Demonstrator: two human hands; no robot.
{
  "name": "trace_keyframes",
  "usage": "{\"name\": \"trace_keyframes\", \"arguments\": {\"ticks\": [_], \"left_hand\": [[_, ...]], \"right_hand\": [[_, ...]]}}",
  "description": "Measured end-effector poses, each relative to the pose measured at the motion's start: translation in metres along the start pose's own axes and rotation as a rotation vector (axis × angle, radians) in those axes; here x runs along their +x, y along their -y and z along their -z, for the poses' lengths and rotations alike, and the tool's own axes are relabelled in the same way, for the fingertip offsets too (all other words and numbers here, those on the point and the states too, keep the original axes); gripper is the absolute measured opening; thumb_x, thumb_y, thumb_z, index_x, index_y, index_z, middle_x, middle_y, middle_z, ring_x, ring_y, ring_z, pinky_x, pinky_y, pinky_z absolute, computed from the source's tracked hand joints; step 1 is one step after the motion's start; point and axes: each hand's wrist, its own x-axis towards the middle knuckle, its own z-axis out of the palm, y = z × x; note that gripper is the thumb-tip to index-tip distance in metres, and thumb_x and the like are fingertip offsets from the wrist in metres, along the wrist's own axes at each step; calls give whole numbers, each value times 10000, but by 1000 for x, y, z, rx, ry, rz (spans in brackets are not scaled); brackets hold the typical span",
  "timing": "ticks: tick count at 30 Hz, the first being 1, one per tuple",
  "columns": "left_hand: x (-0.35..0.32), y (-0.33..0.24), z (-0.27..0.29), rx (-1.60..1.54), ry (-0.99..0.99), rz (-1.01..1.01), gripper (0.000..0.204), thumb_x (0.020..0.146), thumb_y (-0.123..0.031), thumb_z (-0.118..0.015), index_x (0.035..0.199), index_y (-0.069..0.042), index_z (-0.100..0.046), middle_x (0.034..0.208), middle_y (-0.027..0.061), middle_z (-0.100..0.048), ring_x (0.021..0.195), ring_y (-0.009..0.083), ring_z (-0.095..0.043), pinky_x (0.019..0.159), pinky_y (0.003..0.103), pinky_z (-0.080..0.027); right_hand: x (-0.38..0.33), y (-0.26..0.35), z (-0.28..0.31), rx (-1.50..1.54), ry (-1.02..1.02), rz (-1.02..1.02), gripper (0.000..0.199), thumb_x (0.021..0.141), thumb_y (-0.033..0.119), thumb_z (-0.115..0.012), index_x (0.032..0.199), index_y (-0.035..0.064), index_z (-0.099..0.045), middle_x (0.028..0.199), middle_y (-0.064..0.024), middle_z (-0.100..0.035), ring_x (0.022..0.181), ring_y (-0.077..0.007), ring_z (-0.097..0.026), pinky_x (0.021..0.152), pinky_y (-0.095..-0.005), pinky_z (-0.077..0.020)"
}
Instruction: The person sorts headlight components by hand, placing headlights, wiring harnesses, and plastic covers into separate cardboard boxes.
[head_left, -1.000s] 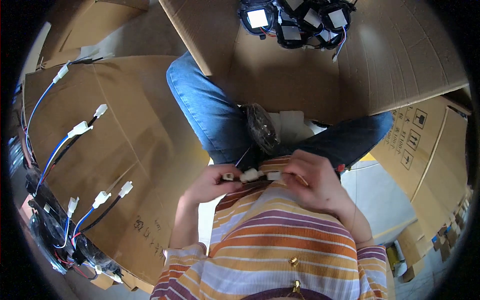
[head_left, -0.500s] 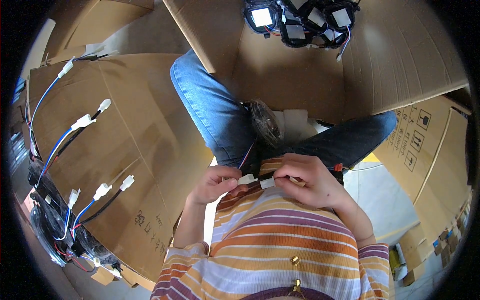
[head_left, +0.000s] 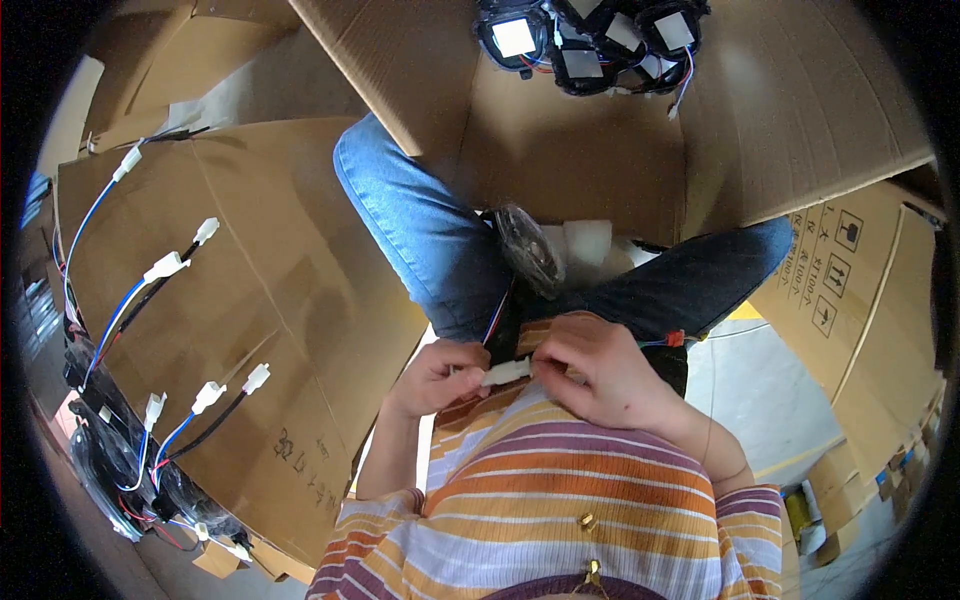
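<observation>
White plastic connector (head_left: 506, 373) sits pinched between both hands, just above the lap. Left hand (head_left: 437, 377) closed on its left end; right hand (head_left: 600, 377) closed on its right end and thin wires. Likely light, rigid, small; grip the housing, not the leads.

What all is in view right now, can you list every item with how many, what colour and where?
small white plastic connector: one, white, pinched between both hands above the lap
round black fan: one, black, on the lap between the knees
white foam block: one, white, beside that fan
black fans with white labels: several, inside the open brown cardboard box ahead
flat brown cardboard sheet: one, at left
black fans with blue and black leads and white plugs: several, along the sheet's left edge
stacked brown cartons: a few, right
left hand: at the connector's left end
right hand: at its right end
</observation>
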Motion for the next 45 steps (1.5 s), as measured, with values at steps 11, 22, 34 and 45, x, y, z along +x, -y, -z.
{"name": "trace_keyframes", "arguments": {"ticks": [11,22,34,45], "left_hand": [[-3,-22,-13,77,-156,7,235,801,-165,-475,653,14,-512,615,64,-490,531,117,-438,480,231,-331],[-75,-185,-95,359,-522,-724,199,758,-176,-553,741,19,-517,700,82,-528,603,143,-498,494,251,-386],[-375,-360,-102,1175,-1987,-1407,253,783,-239,-531,731,4,-581,520,-24,-412,479,48,-339,441,196,-252],[-436,-204,89,735,-2043,-241,336,769,-361,-516,732,-33,-579,615,7,-506,559,85,-461,516,216,-364]], "right_hand": [[-14,-8,18,276,-100,-35,85,721,77,-528,698,-4,-525,652,-78,-503,565,-191,-479,512,-268,-376],[-69,-56,54,431,-402,-148,52,753,18,-479,710,-10,-478,654,-9,-435,595,-77,-409,535,-184,-322],[-60,-49,45,85,-112,65,88,740,52,-474,675,-8,-476,558,-36,-449,521,-89,-415,487,-218,-333],[-59,-28,17,-98,-110,29,88,738,29,-474,657,-6,-470,540,-47,-442,496,-105,-405,467,-227,-322]]}}
